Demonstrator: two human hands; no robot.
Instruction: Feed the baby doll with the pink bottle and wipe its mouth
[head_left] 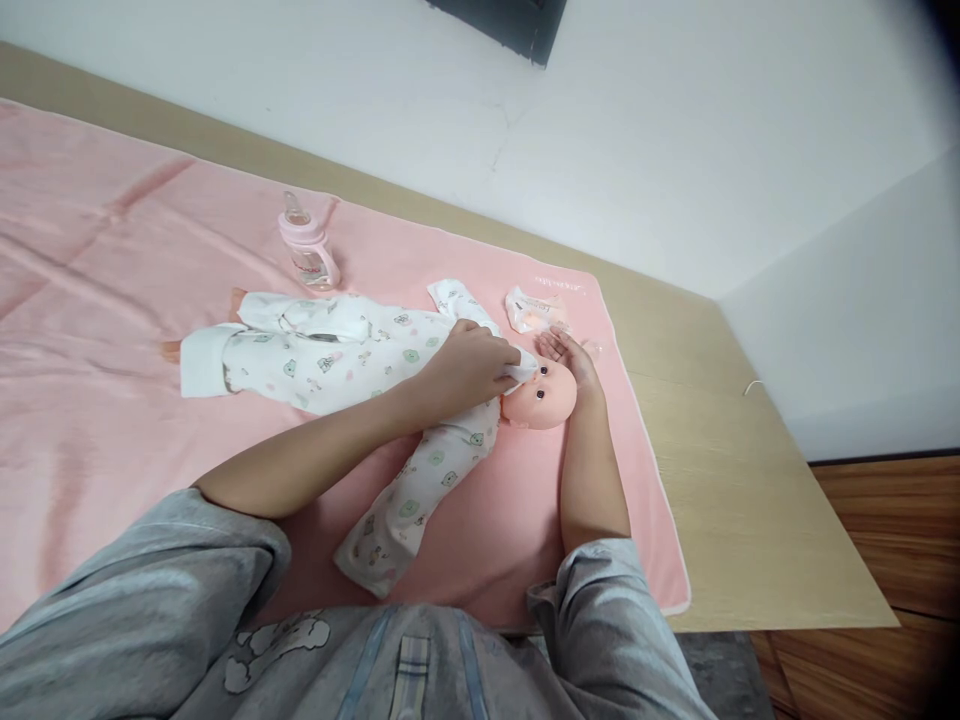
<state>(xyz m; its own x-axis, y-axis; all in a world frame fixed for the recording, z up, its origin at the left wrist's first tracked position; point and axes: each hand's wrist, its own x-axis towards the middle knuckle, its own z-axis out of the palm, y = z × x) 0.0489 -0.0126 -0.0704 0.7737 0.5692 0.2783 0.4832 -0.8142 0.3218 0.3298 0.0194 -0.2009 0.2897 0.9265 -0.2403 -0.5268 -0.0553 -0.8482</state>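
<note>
A baby doll [546,395] in a white printed outfit [405,340] lies on its back, its head towards the right. My left hand [472,362] reaches over the doll's chest, closed on a white wipe [523,369] that covers the doll's mouth area. Beside the far side of the head rests my right hand [571,354], palm up with fingers loosely spread and nothing visible in them. Just beyond that hand is a small crinkled plastic wipe packet [534,310].
A pink baby bottle [307,245] with a handle stands near the doll's legs. The pink blanket [82,400] covers much of the wooden tabletop [720,480]. A white wall [637,130] rises behind the table. At the right there is a wood-grain panel [892,530].
</note>
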